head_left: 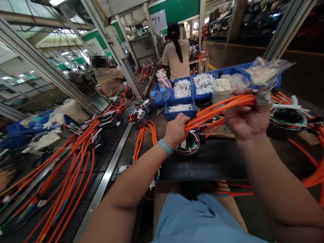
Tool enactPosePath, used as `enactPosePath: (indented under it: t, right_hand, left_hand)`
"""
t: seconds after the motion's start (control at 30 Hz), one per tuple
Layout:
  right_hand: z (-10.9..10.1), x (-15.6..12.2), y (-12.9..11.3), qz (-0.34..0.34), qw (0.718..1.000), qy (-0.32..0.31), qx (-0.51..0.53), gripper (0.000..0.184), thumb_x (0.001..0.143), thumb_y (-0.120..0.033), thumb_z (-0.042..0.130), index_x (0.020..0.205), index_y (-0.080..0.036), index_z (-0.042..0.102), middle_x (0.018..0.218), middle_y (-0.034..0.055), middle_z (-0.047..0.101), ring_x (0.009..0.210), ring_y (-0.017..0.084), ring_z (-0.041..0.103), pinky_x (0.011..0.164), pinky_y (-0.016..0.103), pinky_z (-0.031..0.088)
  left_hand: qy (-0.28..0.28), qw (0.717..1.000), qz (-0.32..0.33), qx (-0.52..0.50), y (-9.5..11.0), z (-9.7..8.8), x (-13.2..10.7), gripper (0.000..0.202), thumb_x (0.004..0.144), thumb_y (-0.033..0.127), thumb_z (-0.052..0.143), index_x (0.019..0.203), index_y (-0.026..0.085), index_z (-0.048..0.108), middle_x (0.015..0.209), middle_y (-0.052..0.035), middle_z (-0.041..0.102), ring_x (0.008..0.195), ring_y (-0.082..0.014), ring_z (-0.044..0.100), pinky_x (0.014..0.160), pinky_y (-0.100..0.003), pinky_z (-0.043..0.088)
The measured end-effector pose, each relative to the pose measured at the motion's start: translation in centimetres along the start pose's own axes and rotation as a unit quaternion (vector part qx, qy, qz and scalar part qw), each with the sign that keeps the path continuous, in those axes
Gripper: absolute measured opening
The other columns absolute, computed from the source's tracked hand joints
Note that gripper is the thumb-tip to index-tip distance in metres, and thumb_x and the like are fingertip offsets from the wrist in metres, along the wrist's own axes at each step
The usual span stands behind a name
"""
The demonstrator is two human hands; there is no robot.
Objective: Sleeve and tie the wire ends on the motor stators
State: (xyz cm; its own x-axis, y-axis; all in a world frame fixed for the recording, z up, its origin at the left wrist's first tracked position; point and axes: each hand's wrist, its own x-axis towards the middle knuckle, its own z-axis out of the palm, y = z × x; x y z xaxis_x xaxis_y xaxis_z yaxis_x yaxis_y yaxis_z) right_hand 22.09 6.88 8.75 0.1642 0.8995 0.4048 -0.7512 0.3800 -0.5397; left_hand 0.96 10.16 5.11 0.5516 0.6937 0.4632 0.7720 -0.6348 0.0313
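Observation:
A thick bundle of orange cables stretches between my two hands above the bench. My left hand is closed around its lower left end. Higher up at the right, my right hand is wrapped round the other end, where clear plastic covers the cable tips. Below the bundle sits a round wound coil part with white lacing, partly hidden by my left hand. Another coil part with green and white wires lies right of my right hand.
Blue bins with white sleeves stand behind the bundle, beside a pink bottle. Left, a metal rail borders a conveyor with many orange cables. Two people work farther back. A metal post rises at right.

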Motion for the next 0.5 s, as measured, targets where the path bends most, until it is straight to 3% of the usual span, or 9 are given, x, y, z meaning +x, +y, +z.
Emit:
enactPosePath:
  t: [0.1,0.2,0.33,0.37,0.43,0.5]
  right_hand:
    - [-0.7,-0.9,0.0,0.012,0.999,-0.013,-0.027,0.025,0.063,-0.046,0.078,0.074,-0.028,0.064,0.081,0.0005,0.057,0.070,0.012,0.051,0.033,0.019,0.036]
    - [-1.0,-1.7,0.1,0.012,0.998,-0.038,-0.050,0.031,0.057,-0.048,0.081,0.073,-0.028,0.063,0.076,0.0006,0.052,0.063,0.012,0.046,0.032,0.021,0.033]
    - [-0.9,-2.0,0.4,0.052,0.994,-0.002,-0.092,0.026,0.056,-0.035,0.081,0.066,-0.023,0.061,0.072,-0.0007,0.050,0.058,0.009,0.042,0.032,0.017,0.026]
    - [-0.8,-1.8,0.6,0.063,0.992,0.011,-0.106,0.024,0.056,-0.031,0.081,0.066,-0.022,0.060,0.073,-0.0010,0.051,0.056,0.007,0.042,0.033,0.016,0.026]
    - [-0.4,-1.4,1.1,0.069,0.987,0.023,-0.141,0.022,0.057,-0.026,0.079,0.064,-0.020,0.059,0.072,-0.0013,0.054,0.053,0.005,0.040,0.034,0.015,0.027]
    - [0.1,-0.9,1.7,0.068,0.982,0.016,-0.176,0.020,0.058,-0.023,0.076,0.063,-0.018,0.058,0.067,-0.0012,0.054,0.050,0.005,0.041,0.035,0.016,0.028]
  left_hand:
    - [-0.050,0.995,0.084,-0.002,1.4,1.6,-0.4,0.023,0.087,0.037,0.054,0.096,0.016,0.057,0.093,-0.0062,0.059,0.083,-0.0192,0.058,0.072,-0.029,0.047]
    - [-0.124,0.981,0.146,-0.010,1.4,1.6,-0.5,0.029,0.086,0.042,0.054,0.094,0.015,0.059,0.096,-0.0091,0.060,0.089,-0.0230,0.057,0.079,-0.035,0.047]
    - [-0.192,0.965,0.128,-0.125,0.5,-0.1,-2.4,0.043,0.080,0.042,0.062,0.112,0.015,0.054,0.115,-0.0131,0.054,0.106,-0.0254,0.052,0.093,-0.039,0.045]
    - [-0.173,0.968,0.105,-0.147,0.6,-0.3,-3.3,0.054,0.076,0.043,0.067,0.119,0.015,0.049,0.121,-0.0142,0.050,0.112,-0.0267,0.049,0.097,-0.041,0.043]
    - [-0.069,0.985,0.031,-0.154,1.2,-0.4,-5.5,0.070,0.071,0.040,0.072,0.128,0.016,0.039,0.126,-0.0159,0.045,0.119,-0.0287,0.044,0.101,-0.045,0.040]
    - [0.049,0.989,-0.007,-0.143,2.2,-0.1,-7.4,0.067,0.075,0.035,0.069,0.128,0.016,0.034,0.121,-0.0149,0.046,0.115,-0.0275,0.046,0.098,-0.046,0.043]
